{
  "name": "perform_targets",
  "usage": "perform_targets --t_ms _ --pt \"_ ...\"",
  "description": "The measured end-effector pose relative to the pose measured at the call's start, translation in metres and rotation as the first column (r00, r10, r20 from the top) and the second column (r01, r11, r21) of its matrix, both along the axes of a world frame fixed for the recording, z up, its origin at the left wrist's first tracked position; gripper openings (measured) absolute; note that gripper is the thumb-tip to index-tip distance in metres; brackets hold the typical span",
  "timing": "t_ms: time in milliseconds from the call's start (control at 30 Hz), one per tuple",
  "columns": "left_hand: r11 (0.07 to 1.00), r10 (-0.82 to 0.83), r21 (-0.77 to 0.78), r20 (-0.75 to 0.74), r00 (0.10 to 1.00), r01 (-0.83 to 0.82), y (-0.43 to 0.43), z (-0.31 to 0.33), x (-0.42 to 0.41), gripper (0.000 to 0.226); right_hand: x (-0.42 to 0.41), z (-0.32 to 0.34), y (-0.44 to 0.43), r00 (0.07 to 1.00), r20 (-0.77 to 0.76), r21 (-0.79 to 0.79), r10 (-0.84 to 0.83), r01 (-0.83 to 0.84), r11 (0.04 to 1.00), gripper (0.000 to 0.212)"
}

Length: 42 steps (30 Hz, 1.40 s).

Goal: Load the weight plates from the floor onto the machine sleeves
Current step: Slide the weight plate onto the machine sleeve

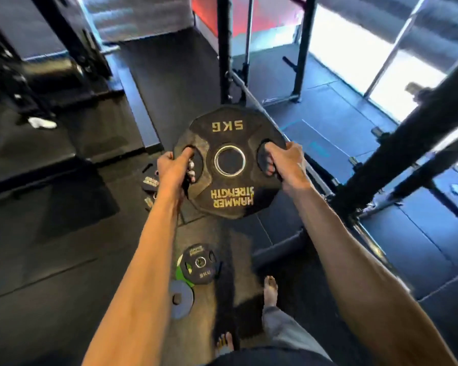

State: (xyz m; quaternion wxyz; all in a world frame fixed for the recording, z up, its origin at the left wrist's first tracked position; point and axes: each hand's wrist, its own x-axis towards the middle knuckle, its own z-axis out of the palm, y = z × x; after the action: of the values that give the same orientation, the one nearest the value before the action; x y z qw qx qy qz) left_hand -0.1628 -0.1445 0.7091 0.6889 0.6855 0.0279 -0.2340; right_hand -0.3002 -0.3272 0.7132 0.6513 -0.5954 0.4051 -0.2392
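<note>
We hold a black 5 kg plate [229, 138] in the air, its face turned up toward us and tilted slightly. It has a many-sided rim, a silver-ringed centre hole and yellow lettering, "5KG" and "HAMMER STRENGTH", which reads upside down from here. Our left hand [173, 167] grips one side slot and our right hand [286, 162] the other. Below, on the floor, a second black plate [200, 262] marked 5KG lies flat on top of a green plate [181, 274], with a grey plate [180, 295] just beside them. More dark plates [150, 182] lie farther off, partly hidden.
</note>
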Motion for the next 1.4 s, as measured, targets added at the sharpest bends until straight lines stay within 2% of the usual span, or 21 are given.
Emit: perform_targets --t_ms 200,367,433,533,700,967,1067,1167,1333,1400 --pt "0.970 -0.228 -0.034 0.228 0.947 0.242 -0.053 0.098 -0.040 0.014 -0.082 0.100 -0.005 0.952 0.128 -0.144 -0.277 0.294 0.945 0.013" --pt "0.926 -0.319 -0.082 0.350 0.880 0.369 -0.103 0.140 -0.104 0.010 -0.167 0.145 -0.013 0.879 0.200 -0.190 -0.433 0.469 0.863 0.012" --pt "0.888 -0.393 -0.089 0.365 0.844 0.452 -0.125 0.152 -0.137 0.008 -0.206 0.156 -0.017 0.835 0.229 -0.198 -0.500 0.542 0.816 0.012" --pt "0.821 -0.484 -0.115 0.379 0.789 0.559 -0.162 0.159 -0.188 0.016 -0.263 0.165 -0.026 0.773 0.256 -0.228 -0.581 0.632 0.741 0.015" --pt "0.683 -0.614 -0.132 0.431 0.662 0.719 -0.229 0.163 -0.280 0.011 -0.363 0.165 -0.051 0.600 0.271 -0.242 -0.753 0.799 0.550 0.010" --pt "0.462 -0.780 -0.115 0.421 0.464 0.880 -0.352 0.155 -0.437 0.016 -0.516 0.148 -0.127 0.329 0.251 -0.234 -0.910 0.933 0.272 0.031" --pt "0.408 -0.802 -0.125 0.423 0.421 0.904 -0.388 0.155 -0.493 0.017 -0.568 0.144 -0.156 0.266 0.239 -0.243 -0.934 0.948 0.207 0.036" --pt "0.376 -0.815 -0.115 0.432 0.388 0.919 -0.423 0.152 -0.536 0.016 -0.612 0.138 -0.187 0.199 0.239 -0.227 -0.950 0.963 0.145 0.031" --pt "0.326 -0.846 -0.081 0.420 0.329 0.942 -0.488 0.148 -0.592 0.017 -0.669 0.122 -0.243 0.121 0.233 -0.208 -0.965 0.975 0.072 0.034" --pt "0.311 -0.846 -0.072 0.433 0.310 0.948 -0.519 0.144 -0.611 0.010 -0.684 0.119 -0.267 0.089 0.232 -0.196 -0.969 0.980 0.044 0.034"
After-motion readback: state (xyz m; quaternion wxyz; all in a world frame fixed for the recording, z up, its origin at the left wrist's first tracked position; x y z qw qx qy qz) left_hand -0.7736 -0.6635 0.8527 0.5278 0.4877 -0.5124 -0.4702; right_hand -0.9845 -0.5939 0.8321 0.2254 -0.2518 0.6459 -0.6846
